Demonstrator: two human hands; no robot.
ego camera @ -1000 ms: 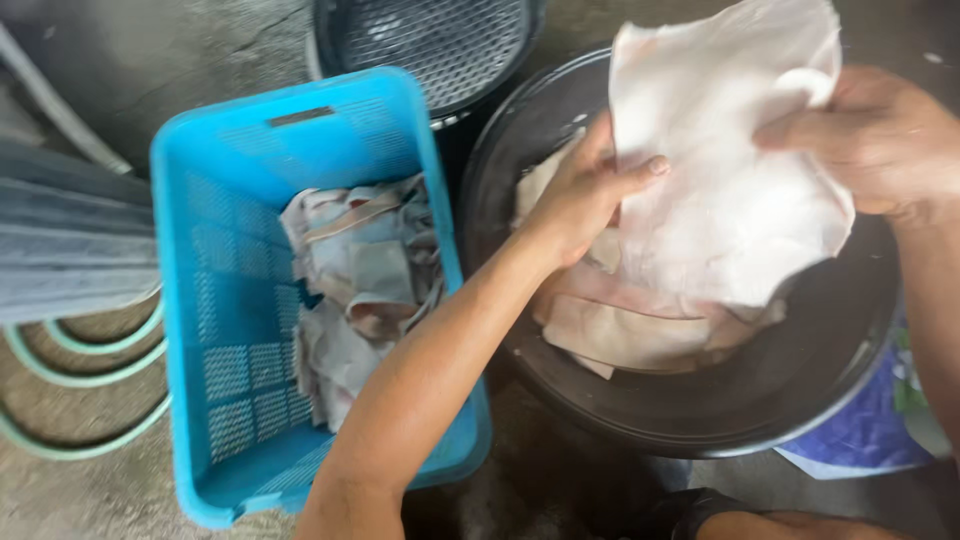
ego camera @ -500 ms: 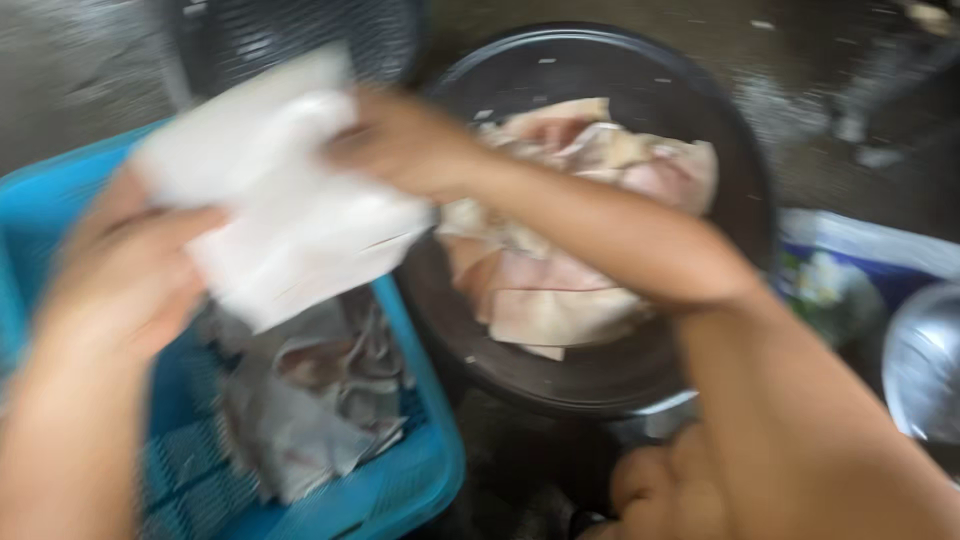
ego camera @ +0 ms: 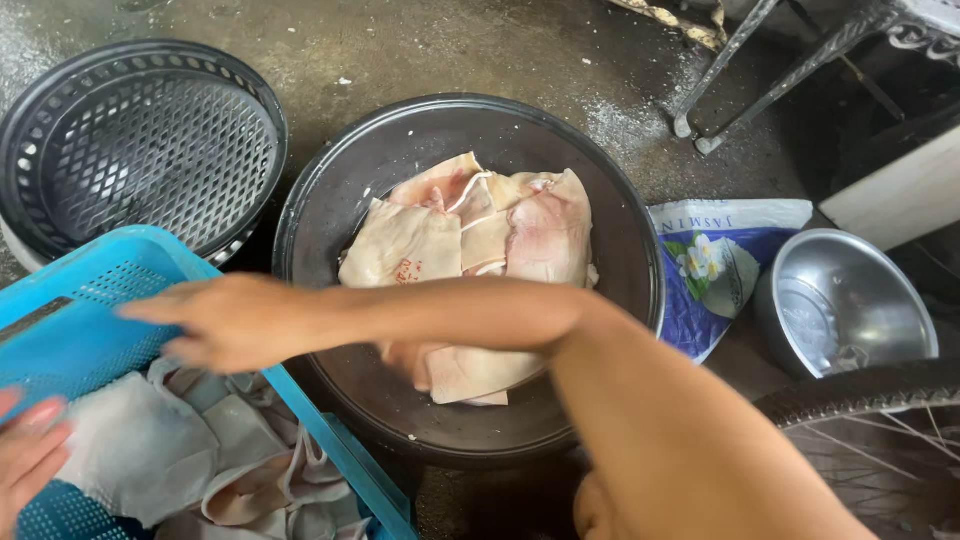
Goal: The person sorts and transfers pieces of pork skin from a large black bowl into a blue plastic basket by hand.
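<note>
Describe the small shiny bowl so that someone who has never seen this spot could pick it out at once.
Start at the wide dark basin of pale meat slabs in the middle of the floor. Go right, past the blue printed bag, to the metal bowl above the bicycle tyre. It alone is silvery; the basin and round mesh basket are dark, the crate blue.

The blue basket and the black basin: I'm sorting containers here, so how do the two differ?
The blue basket is rectangular with perforated walls; the black basin is round with solid walls. The basket is bright blue plastic, cut off by the frame edge; the basin is dark and fully in view. The right hand hovers over the basket and the left hand is at its near side, while only the forearm crosses the basin. Both hold pale, pinkish slabs.
</note>
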